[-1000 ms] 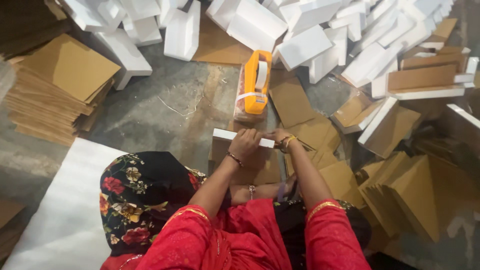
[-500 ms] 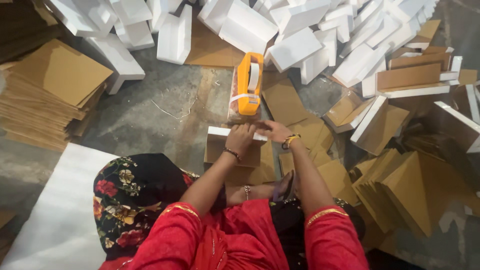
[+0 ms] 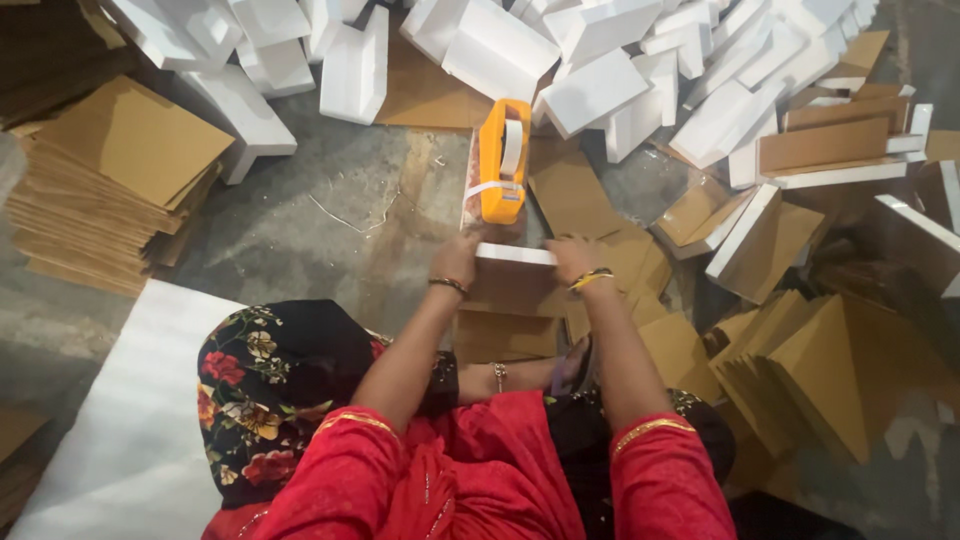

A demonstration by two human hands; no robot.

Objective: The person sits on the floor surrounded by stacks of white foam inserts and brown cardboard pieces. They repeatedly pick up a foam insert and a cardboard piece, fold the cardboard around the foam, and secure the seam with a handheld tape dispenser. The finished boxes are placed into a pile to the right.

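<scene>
My left hand (image 3: pixel 457 259) and my right hand (image 3: pixel 573 258) grip the two ends of a small cardboard box with a white rim (image 3: pixel 514 254), held just above my lap. Right beyond the box stands an orange tape dispenser (image 3: pixel 503 160) on the concrete floor. Flat brown cardboard pieces (image 3: pixel 505 335) lie under the box between my forearms. My red sleeves and a black floral cloth (image 3: pixel 262 385) fill the bottom of the view.
A stack of flat cardboard sheets (image 3: pixel 110 185) sits at the left. A heap of white-sided boxes (image 3: pixel 600 60) covers the far floor. Folded cardboard blanks (image 3: pixel 820 370) pile up at the right. A white sheet (image 3: pixel 130 440) lies at the lower left.
Both hands stay on the box by the tape dispenser. The view has shifted slightly; nothing else has visibly moved.
</scene>
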